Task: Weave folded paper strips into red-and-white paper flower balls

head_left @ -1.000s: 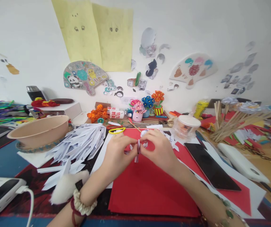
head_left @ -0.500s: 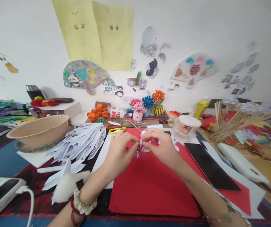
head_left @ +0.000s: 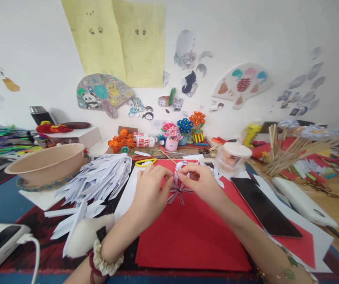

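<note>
a: reading the dial from the striped folded paper, where to start?

b: with the left hand, at nine o'clock. coming in from seven o'clock along the forearm, bent at the wrist, showing its back.

a: and in the fingers there?

b: held narrow, thumb against index, pinching the paper near ten o'clock.

a: over to the right hand?

b: at two o'clock, almost mirroring the left, running in from about four o'clock. bent inward, with thumb and index drawn close together beside the paper's top. can't tell whether gripping it or only touching.

a: and the paper itself, sitting where?

b: between both sets of fingertips, over the red sheet, fanned out like petals toward six o'clock.

a: anything near?

b: at ten o'clock, yellow scissor handles. well apart at nine, a heap of folded white strips. at two, a lidded cup. just past three, a black phone.

a: on the wrists?

b: on the left, a cream scrunchie; on the right, a green-stoned bracelet.
</note>
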